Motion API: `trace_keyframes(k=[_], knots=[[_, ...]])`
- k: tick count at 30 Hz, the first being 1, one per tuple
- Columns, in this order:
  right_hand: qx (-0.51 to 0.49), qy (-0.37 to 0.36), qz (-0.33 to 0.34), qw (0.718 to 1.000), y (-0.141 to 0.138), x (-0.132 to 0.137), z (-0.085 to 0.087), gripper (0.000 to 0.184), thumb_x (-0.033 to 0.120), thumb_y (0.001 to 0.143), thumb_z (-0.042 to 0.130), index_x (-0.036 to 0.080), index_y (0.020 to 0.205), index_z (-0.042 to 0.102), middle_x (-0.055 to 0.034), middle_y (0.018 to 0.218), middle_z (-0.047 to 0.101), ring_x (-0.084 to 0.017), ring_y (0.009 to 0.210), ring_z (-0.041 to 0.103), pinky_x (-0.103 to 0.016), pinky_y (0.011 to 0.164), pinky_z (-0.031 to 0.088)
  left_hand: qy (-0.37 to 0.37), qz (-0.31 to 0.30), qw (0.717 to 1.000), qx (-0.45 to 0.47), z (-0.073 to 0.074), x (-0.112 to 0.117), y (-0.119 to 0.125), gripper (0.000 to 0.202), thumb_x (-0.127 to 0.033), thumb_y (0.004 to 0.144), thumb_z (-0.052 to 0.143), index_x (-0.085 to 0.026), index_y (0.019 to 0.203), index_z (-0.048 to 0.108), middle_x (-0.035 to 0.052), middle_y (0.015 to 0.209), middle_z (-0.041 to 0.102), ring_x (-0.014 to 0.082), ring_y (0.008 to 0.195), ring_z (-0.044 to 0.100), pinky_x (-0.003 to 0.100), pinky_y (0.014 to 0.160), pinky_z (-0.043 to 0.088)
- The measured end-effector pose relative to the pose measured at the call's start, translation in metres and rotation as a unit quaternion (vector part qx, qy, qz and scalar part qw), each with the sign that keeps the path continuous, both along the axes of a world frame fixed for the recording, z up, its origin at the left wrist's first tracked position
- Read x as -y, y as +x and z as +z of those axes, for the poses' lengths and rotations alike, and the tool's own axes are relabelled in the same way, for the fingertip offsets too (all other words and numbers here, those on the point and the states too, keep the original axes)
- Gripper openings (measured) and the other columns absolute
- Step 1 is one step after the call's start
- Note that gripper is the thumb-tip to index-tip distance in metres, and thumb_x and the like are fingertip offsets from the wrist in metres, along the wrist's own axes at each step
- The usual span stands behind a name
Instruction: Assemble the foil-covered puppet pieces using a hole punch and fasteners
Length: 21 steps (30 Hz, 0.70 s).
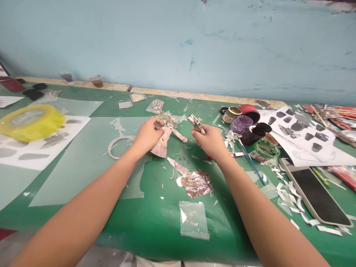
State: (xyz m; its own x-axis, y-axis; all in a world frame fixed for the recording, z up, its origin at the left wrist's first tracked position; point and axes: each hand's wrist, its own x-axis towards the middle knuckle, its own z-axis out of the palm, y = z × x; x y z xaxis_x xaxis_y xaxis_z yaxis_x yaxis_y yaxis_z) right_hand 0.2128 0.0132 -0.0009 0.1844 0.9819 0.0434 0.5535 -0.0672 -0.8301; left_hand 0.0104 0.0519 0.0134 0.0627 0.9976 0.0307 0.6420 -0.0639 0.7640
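Note:
My left hand (149,134) is closed on a small craft piece made of pinkish, patterned cut-outs (160,145), with beads and greenish bits at its top. One narrow strip of the piece points right, toward my other hand. My right hand (209,140) grips a shiny metal nail clipper (196,123), its head pointing up and left. The clipper is apart from the craft piece. Below lie a loose pinkish strip (178,165) and a crinkled, shiny brown-pink piece (196,182). A white wire coil (113,147) rests beside my left wrist.
Paint jars (263,150), a blue brush (253,163), paper scraps (290,193) and a phone (319,194) lie on the right. Printed sheets (303,135) are behind them. A yellow tape roll (55,120) sits left. Bead packets (156,105) lie behind my hands; a clear bag (194,220) is in front.

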Motion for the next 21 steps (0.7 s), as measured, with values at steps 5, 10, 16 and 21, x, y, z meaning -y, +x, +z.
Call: trace_keyframes(k=[5, 10, 16, 21], knots=[[0.032, 0.024, -0.007, 0.999, 0.000, 0.001, 0.003, 0.020, 0.037, 0.078, 0.051, 0.021, 0.066, 0.049, 0.0042, 0.053, 0.042, -0.012, 0.051, 0.038, -0.027, 0.053, 0.027, -0.088, -0.003, 0.991, 0.097, 0.002, 0.006, 0.010, 0.011, -0.020, 0.080, 0.057, -0.020, 0.091, 0.054, -0.0013, 0.067, 0.058, 0.0110, 0.051, 0.048, 0.024, 0.052, 0.042], [0.097, 0.032, -0.003, 0.995, 0.003, 0.001, 0.002, 0.018, 0.034, 0.078, 0.051, 0.021, 0.065, 0.049, 0.0025, 0.056, 0.047, -0.013, 0.054, 0.040, -0.027, 0.055, 0.027, -0.008, -0.045, 0.999, 0.005, -0.003, 0.007, 0.011, 0.025, -0.018, 0.067, 0.068, -0.020, 0.089, 0.057, 0.0052, 0.096, 0.066, 0.0142, 0.071, 0.059, 0.024, 0.060, 0.043], [0.147, 0.052, -0.006, 0.988, 0.005, 0.000, 0.001, 0.020, 0.032, 0.080, 0.049, 0.022, 0.064, 0.045, 0.0023, 0.056, 0.046, -0.014, 0.054, 0.038, -0.027, 0.055, 0.026, -0.088, -0.084, 0.993, 0.000, -0.002, 0.011, 0.013, 0.021, -0.029, 0.079, 0.060, -0.022, 0.098, 0.055, -0.0034, 0.055, 0.057, 0.0124, 0.043, 0.050, 0.023, 0.045, 0.036], [0.154, 0.063, -0.016, 0.986, 0.004, 0.001, 0.003, 0.022, 0.031, 0.081, 0.049, 0.022, 0.062, 0.041, 0.0019, 0.056, 0.045, -0.014, 0.053, 0.035, -0.027, 0.054, 0.024, -0.077, -0.087, 0.992, -0.046, 0.001, 0.011, 0.011, 0.022, -0.032, 0.087, 0.049, -0.024, 0.108, 0.055, -0.0004, 0.059, 0.060, 0.0166, 0.047, 0.054, 0.026, 0.050, 0.039]])
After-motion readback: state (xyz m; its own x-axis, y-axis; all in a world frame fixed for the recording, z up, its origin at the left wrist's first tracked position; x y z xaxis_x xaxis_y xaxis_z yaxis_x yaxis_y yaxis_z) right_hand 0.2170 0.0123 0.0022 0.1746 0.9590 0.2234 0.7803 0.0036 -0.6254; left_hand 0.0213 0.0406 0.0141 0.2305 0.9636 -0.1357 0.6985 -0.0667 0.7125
